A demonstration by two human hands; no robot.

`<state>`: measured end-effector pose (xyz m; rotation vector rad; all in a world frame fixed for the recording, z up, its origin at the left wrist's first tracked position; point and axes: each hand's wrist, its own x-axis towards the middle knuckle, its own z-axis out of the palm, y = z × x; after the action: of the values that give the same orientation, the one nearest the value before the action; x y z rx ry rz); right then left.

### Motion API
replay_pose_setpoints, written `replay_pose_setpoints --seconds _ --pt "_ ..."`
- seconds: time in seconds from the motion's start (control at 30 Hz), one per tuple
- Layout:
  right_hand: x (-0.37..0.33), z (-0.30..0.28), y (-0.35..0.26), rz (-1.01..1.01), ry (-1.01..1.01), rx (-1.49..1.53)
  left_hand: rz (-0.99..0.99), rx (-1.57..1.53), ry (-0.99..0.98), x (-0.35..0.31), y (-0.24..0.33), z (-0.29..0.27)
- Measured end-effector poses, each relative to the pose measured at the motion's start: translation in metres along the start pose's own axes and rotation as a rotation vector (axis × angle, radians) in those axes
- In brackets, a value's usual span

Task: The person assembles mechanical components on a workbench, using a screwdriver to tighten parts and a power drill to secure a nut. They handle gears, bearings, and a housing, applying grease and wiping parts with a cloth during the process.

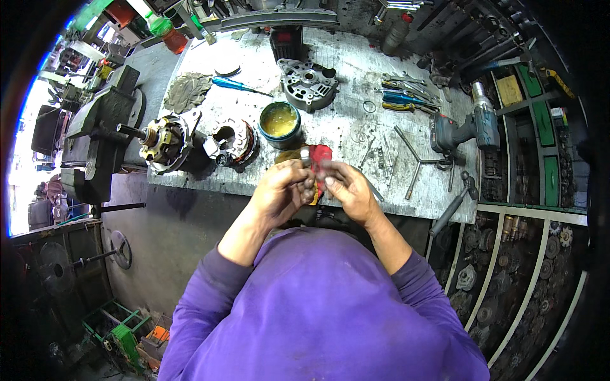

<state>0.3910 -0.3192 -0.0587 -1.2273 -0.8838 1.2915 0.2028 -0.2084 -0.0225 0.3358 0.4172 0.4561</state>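
Close together at the bench's front edge are my two hands. My left hand (pixel 281 188) is closed with its fingers curled, and whatever it holds is hidden. My right hand (pixel 353 192) has thumb and fingers drawn together, slightly blurred; anything between them is too small to make out. Behind the fingers lies a red cloth (pixel 322 153), beside a small silver cylindrical part (pixel 305 154). Just beyond my left hand stands an open tub of yellowish grease (pixel 280 120). To its left are a copper-wound stator (pixel 234 141) and a rotor in its housing (pixel 166 143).
A metal end housing (pixel 309 83) and a blue screwdriver (pixel 236 84) lie farther back. At right are a cordless impact wrench (pixel 467 130), a three-armed wrench (pixel 416 162), a hammer (pixel 454 204) and several hand tools (pixel 408 95). A bench vise (pixel 105 120) stands at left.
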Motion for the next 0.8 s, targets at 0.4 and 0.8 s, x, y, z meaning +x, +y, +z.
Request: replay_pose_setpoints --seconds 0.4,0.8 --pt "0.02 -0.021 0.025 0.208 0.176 0.045 0.237 1.302 0.449 0.013 -0.032 -0.047" --pt "0.161 -0.007 0.0 0.112 0.366 -1.149 0.183 1.217 0.331 -0.012 -0.032 -0.049"
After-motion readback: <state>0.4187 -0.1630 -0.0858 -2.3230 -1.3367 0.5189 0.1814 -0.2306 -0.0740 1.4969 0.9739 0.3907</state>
